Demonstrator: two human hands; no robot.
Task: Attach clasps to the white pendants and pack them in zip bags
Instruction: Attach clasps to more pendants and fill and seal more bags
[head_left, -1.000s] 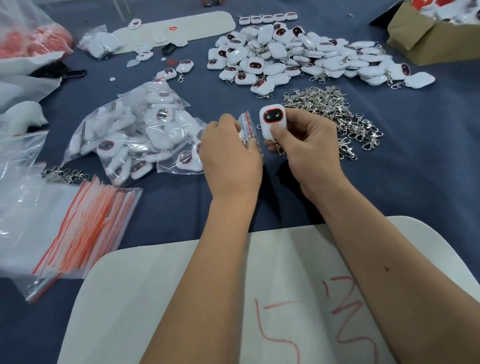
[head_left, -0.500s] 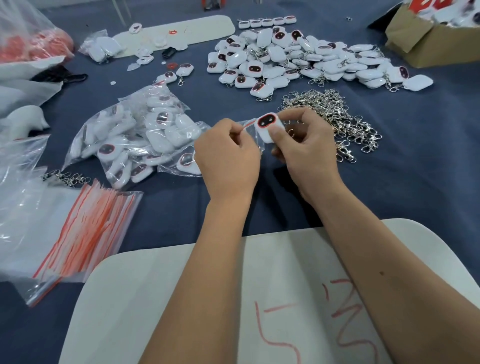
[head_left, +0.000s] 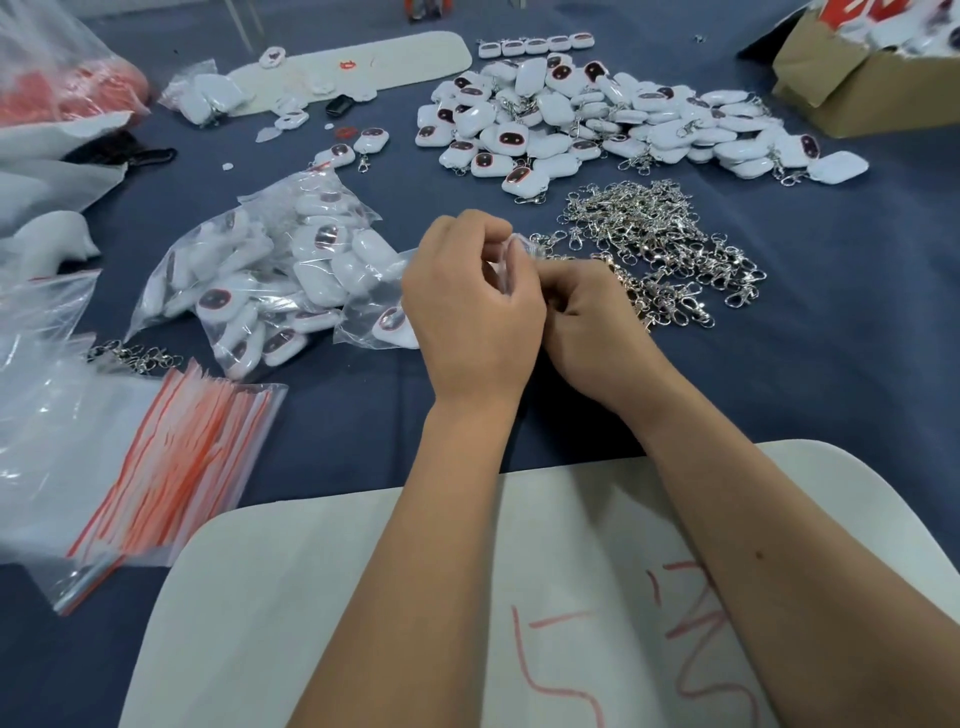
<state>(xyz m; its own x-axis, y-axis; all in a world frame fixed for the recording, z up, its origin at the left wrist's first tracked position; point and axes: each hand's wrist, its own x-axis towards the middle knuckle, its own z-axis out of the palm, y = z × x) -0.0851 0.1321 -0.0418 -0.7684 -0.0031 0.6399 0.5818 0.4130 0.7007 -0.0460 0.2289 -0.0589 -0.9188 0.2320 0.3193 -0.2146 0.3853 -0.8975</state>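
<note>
**Tucking a pendant into its little bag**

My left hand (head_left: 470, 306) and my right hand (head_left: 587, 322) are pressed close together, knuckles almost touching, just above the blue table cloth (head_left: 831, 364). The fingers of both hands are curled in. Between them I pinch a small clear zip bag (head_left: 511, 249); only its shiny top edge peeks out above my fingers. I think the white pendant is inside the bag or going in, but my hands hide it, so I cannot tell for sure. I hold both sides of the bag so its mouth does not flop while I work.

I keep my hands in the middle because all I need sits around them. The heap of silver clasps (head_left: 654, 244) lies just beside my right hand, easy to reach. Behind it is the big pile of white pendants (head_left: 597, 124). Each one is a small, smooth, rounded white block with a dark oval face ringed in red, and many have a clasp on.

Next to my left hand lies the heap of packed bags (head_left: 275, 275), each with a pendant inside, so a finished one only has to drop a short way. The stack of empty zip bags (head_left: 176, 467) with orange-red strips waits nearer to me on the left. A cardboard box (head_left: 872, 78) sits at the far right corner.
</note>
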